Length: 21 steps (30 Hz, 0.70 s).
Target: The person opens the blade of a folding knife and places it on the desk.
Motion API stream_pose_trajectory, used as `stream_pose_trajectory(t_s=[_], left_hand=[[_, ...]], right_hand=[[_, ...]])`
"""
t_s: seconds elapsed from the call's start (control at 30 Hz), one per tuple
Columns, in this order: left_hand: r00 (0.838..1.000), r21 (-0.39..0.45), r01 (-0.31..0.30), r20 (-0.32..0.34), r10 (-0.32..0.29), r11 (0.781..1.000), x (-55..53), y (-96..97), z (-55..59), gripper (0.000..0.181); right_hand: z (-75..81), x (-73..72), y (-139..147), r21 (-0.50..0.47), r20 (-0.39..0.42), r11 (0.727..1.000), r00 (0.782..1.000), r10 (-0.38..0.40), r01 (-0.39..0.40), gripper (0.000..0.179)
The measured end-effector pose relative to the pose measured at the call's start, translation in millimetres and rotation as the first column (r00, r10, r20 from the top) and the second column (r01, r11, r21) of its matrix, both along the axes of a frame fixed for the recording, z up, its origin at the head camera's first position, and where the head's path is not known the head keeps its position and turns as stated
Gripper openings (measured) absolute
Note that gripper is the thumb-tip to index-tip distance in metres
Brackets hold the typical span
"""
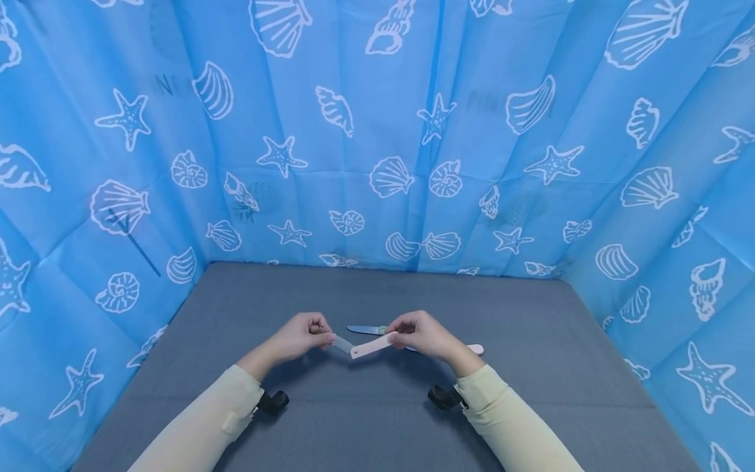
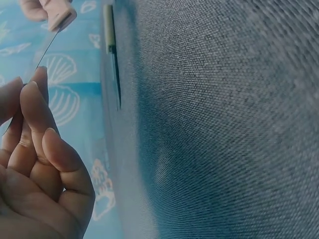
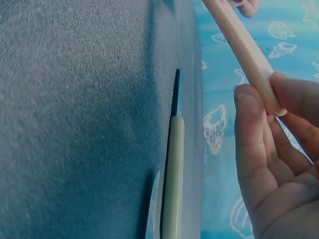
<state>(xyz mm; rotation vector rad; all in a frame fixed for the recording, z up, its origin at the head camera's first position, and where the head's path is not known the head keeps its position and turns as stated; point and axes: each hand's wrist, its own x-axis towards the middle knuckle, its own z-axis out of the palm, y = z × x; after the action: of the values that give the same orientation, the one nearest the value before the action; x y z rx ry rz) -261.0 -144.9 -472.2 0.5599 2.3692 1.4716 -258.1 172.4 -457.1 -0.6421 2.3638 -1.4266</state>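
Above the table, both hands hold a folding knife (image 1: 371, 345) with a pale pink handle, its blade at an angle to the handle. My left hand (image 1: 303, 337) pinches the blade (image 2: 47, 50) between thumb and fingertips, hiding the tip. The end of the handle (image 3: 246, 55) is held between the thumb and fingers of my right hand (image 1: 426, 335). Behind the hands, a knife with a pale green handle (image 3: 174, 169) lies on the table, blade out toward the left. Beside it lies another knife (image 1: 475, 349) with a pinkish handle, partly hidden by my right hand and wrist.
A grey cloth-covered table (image 1: 354, 426) spreads under both arms. Blue curtains (image 1: 377, 131) printed with white shells and starfish enclose its back and sides. Black straps with small devices (image 1: 272, 402) sit at both wrists.
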Motion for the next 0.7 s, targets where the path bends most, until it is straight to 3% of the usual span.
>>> stream_pose_trajectory(t_s=[0.2,0.43,0.57,0.7], left_hand=[[0.999,0.019,-0.036,0.01,0.035,0.999,-2.7,-0.7,0.3,0.014],[0.994,0.136,-0.104,0.046,0.099,0.985,-4.2,-3.4,-1.5,0.015],[0.983,0.202,-0.185,0.056,0.177,0.962,-2.5,-1.0,-3.9,0.013],[0.962,0.262,-0.272,0.072,0.262,0.926,-2.2,2.8,-8.7,0.015]], right_hand=[[0.7,-0.1,-0.2,-0.07,0.06,0.995,0.996,-0.063,0.068,0.022],[2.5,1.1,-5.1,-0.141,0.104,0.976,0.983,-0.154,0.168,0.023],[-3.6,1.1,-10.5,-0.229,0.117,0.943,0.969,-0.218,0.239,0.026],[-12.9,0.9,-17.5,-0.335,0.138,0.883,0.944,-0.299,0.328,0.027]])
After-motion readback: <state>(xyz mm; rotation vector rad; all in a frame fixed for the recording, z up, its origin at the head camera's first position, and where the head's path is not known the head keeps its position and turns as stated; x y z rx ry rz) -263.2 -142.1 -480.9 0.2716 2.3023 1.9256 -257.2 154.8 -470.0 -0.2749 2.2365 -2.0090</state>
